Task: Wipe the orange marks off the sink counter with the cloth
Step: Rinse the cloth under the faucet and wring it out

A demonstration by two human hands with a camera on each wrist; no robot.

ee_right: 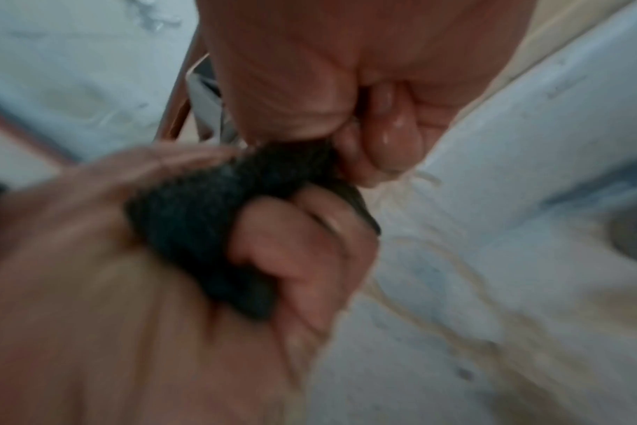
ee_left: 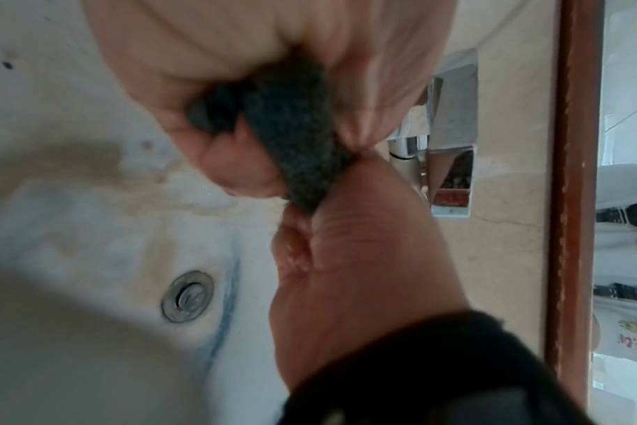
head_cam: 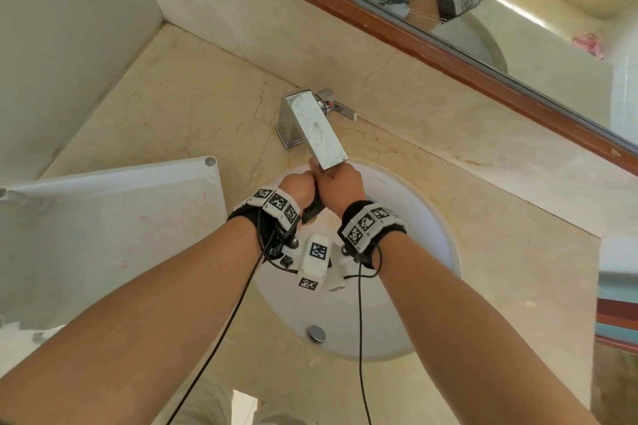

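One dark cloth (head_cam: 313, 209) is bunched between two fists under the single tap (head_cam: 319, 129): the left hand (head_cam: 299, 187) and right hand (head_cam: 341, 185) each curl tightly round an end. Below the tap lies one white basin (head_cam: 428, 286) with one drain (head_cam: 316, 333), sunk in a beige marble counter (head_cam: 193, 107); behind the tap runs a wood-framed mirror (head_cam: 518, 21).

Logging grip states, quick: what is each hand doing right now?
Left hand: fingers curled round the dark cloth.
Right hand: also grips the cloth, over the sink basin.
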